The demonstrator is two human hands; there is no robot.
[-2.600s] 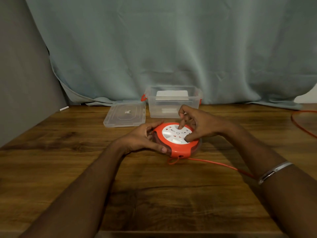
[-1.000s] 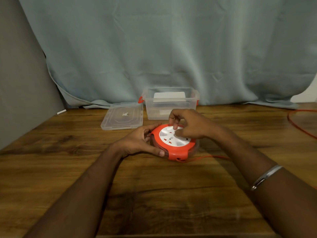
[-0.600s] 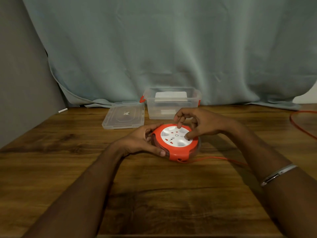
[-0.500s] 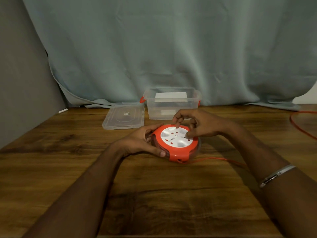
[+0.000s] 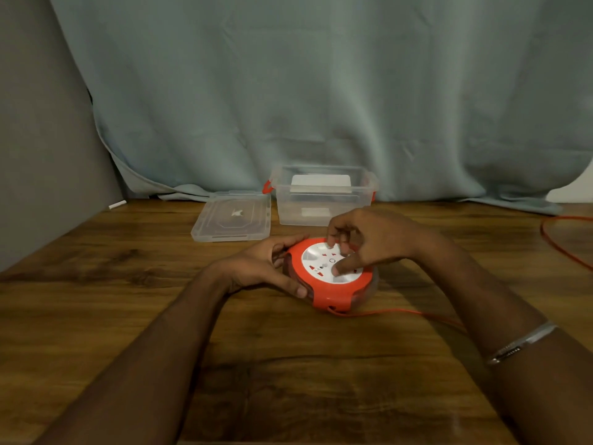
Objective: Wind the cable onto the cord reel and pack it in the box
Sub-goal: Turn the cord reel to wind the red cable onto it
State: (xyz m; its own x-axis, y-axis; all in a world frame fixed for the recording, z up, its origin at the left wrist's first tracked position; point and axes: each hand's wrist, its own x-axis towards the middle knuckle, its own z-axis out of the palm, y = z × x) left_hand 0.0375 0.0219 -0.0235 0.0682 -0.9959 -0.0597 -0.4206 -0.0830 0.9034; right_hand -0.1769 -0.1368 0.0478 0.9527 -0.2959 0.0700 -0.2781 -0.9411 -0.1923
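With your left hand (image 5: 260,268) gripping the reel (image 5: 333,300) and right hand (image 5: 375,242) pinching its face, you're mid-winding: cable (image 5: 401,313) trails loose, box (image 5: 321,203) open, nothing packed.

Your left hand (image 5: 263,268) is gripping the left side of the cord reel (image 5: 333,293), thumb lying along the near edge, fingers curling round the far rim. Your right hand (image 5: 372,242) is arching over the top, thumb and bent fingertips (image 5: 331,241) pinching at its white face. Both forearms are reaching forward and converging.
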